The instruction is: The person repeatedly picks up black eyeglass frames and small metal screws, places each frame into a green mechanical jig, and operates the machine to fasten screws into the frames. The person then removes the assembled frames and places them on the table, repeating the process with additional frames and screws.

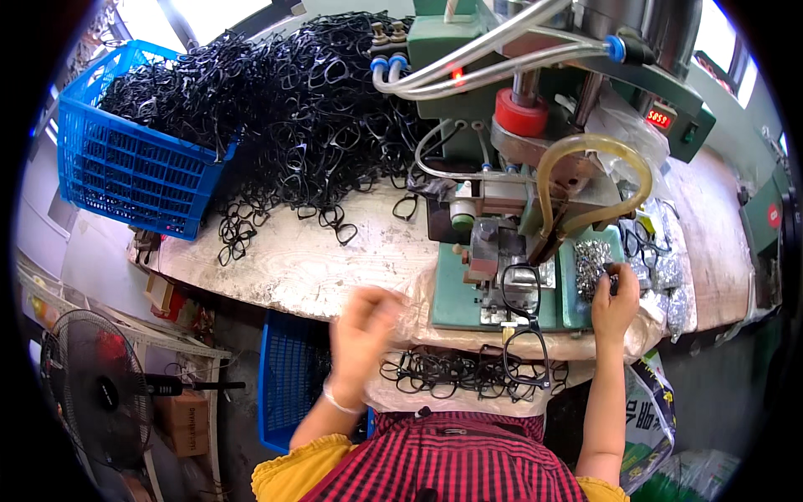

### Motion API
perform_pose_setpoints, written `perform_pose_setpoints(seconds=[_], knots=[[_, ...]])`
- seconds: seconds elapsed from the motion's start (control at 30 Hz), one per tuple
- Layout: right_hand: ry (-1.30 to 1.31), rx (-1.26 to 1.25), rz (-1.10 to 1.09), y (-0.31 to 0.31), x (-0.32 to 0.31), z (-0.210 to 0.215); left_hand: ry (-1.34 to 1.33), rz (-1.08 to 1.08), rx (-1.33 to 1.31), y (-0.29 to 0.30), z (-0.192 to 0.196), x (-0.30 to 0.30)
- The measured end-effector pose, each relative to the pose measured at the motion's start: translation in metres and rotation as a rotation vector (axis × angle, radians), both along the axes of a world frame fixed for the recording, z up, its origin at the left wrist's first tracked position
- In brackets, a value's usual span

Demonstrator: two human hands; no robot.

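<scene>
A black eyeglass frame (522,316) lies across the green press machine (502,167) base, one lens rim on the fixture, the other hanging over the bench edge. My right hand (615,303) reaches into a small tray of shiny metal parts (590,263) with its fingertips pinched together; whether it holds a piece is too small to see. My left hand (361,328) is blurred with motion above the bench edge, fingers curled; nothing is visible in it. A clear bag of black frames (452,372) rests in my lap.
A large heap of black frames (326,109) covers the back of the worn white bench (293,268) and fills a blue basket (125,167) at left. Another blue crate (288,376) sits under the bench. A floor fan (92,389) stands at lower left.
</scene>
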State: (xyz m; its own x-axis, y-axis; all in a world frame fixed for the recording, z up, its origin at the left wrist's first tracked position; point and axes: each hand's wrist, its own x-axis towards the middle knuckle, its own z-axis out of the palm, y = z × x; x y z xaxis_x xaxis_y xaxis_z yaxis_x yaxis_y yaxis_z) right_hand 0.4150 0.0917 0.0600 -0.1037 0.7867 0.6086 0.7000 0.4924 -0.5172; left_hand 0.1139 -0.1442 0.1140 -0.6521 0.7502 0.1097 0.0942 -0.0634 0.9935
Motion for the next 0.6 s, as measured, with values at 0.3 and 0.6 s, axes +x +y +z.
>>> perform_pose_setpoints(seconds=[0.3,0.6], knots=[[0.209,-0.057,0.140,0.019,-0.051,0.021,1.046,0.315,-0.658,0.103,-0.015,-0.182],[0.152,-0.036,-0.064,-0.039,0.032,-0.006,1.042,0.147,-0.819,0.080,-0.101,-0.161]])
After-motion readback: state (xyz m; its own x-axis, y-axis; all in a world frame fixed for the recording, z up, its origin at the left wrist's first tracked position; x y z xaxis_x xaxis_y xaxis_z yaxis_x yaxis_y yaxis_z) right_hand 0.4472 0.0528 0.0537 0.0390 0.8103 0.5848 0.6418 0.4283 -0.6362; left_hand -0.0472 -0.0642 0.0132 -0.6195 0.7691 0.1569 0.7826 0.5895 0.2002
